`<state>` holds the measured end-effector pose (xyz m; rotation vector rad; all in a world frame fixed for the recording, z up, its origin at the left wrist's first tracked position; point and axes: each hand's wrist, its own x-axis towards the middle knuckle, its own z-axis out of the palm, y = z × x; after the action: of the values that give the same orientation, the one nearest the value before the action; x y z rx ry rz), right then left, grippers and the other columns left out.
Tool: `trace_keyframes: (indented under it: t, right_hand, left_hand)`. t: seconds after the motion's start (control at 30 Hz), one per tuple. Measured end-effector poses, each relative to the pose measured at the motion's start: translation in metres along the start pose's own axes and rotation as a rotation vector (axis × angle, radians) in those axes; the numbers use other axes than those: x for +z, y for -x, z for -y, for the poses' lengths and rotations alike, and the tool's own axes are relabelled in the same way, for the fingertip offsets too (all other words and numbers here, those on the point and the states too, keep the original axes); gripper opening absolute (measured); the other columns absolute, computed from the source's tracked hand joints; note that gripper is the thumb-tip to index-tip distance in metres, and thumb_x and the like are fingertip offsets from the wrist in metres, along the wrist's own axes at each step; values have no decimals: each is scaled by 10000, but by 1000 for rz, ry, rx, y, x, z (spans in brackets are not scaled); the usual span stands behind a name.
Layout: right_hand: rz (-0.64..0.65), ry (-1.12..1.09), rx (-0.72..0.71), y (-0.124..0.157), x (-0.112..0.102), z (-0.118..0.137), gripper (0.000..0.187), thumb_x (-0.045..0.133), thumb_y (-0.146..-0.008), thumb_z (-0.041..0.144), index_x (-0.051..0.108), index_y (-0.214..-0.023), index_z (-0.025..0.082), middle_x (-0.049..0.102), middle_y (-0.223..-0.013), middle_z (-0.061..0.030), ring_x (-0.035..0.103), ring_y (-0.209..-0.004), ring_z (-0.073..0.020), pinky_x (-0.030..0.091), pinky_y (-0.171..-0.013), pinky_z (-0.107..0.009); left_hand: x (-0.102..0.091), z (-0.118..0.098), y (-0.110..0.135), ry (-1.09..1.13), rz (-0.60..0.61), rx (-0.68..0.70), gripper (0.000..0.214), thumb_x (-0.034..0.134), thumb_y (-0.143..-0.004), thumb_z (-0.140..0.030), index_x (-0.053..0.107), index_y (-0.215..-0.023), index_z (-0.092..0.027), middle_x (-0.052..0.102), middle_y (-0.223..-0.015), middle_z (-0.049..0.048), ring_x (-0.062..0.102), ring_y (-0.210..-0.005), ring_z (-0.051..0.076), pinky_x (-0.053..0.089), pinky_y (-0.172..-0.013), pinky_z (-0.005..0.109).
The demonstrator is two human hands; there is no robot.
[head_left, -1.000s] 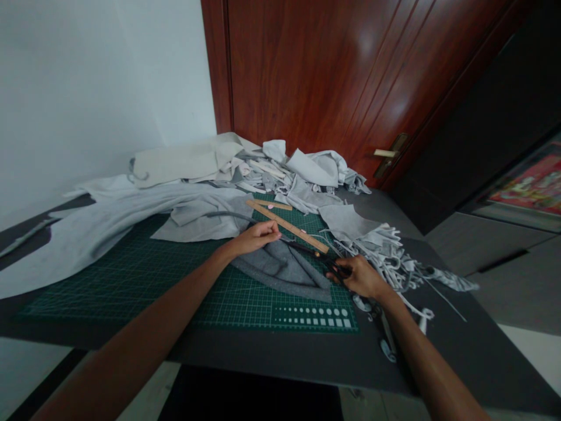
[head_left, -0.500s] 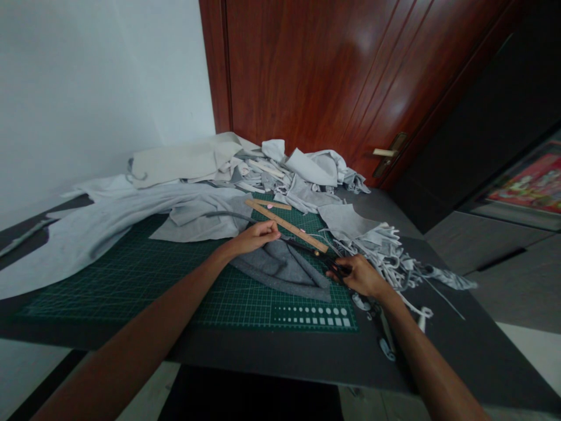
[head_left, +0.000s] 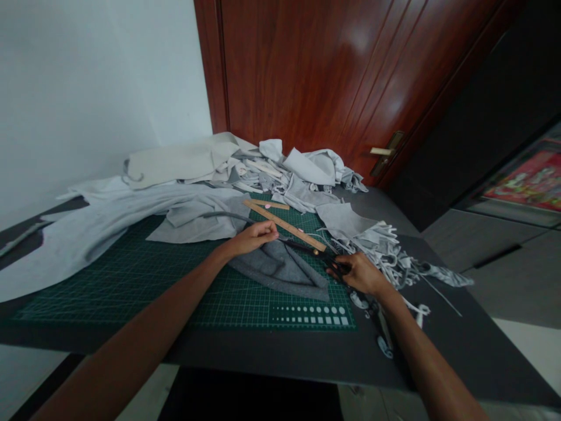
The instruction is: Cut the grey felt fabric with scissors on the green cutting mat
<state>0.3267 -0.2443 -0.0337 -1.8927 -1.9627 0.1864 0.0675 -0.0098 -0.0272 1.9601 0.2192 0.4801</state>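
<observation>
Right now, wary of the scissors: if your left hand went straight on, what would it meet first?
Probably the wooden ruler just past the left hand; the black scissors lie right of that line, though depth is unclear.

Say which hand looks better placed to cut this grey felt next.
Probably the right hand: it grips the black scissors, blades pointing toward the grey felt. The left hand holds no tool and rests by the felt's far edge.

scissors (head_left: pixel 302 247) half hidden, colourful print (head_left: pixel 523 181) cut off
</observation>
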Motion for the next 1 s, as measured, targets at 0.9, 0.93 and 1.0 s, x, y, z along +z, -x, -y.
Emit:
trace_keyframes:
  t: [0.9, 0.93, 1.0]
  right_hand:
    - [47, -11, 30, -2, -5, 3, 231, 602, -817, 286, 546, -618, 183, 470, -534, 30, 378, -496, -102, 256, -503, -239]
    - [48, -5, 31, -3, -5, 3, 231, 603, -815, 282, 545, -616, 183, 463, -528, 32, 373, -492, -101, 252, -502, -239]
    - [45, 1, 31, -3, -5, 3, 238, 604, -815, 281, 541, -608, 183, 456, -521, 34, 362, -486, -99, 249, -500, -240]
  left_hand:
    - [76, -87, 23, -245, 456, 445, 479, 440, -907, -19, 751, -1184, -255, 773, -862, 56, 635, -639, 137, 476, -624, 237]
    - [82, -87, 24, -265, 500, 470, 483, 451, -894, -11, 754, -1178, -257, 771, -851, 57, 624, -626, 132, 463, -609, 230]
    - [94, -85, 26, -304, 586, 522, 482, 467, -869, -3, 762, -1165, -242, 761, -806, 59, 603, -601, 133, 432, -570, 229]
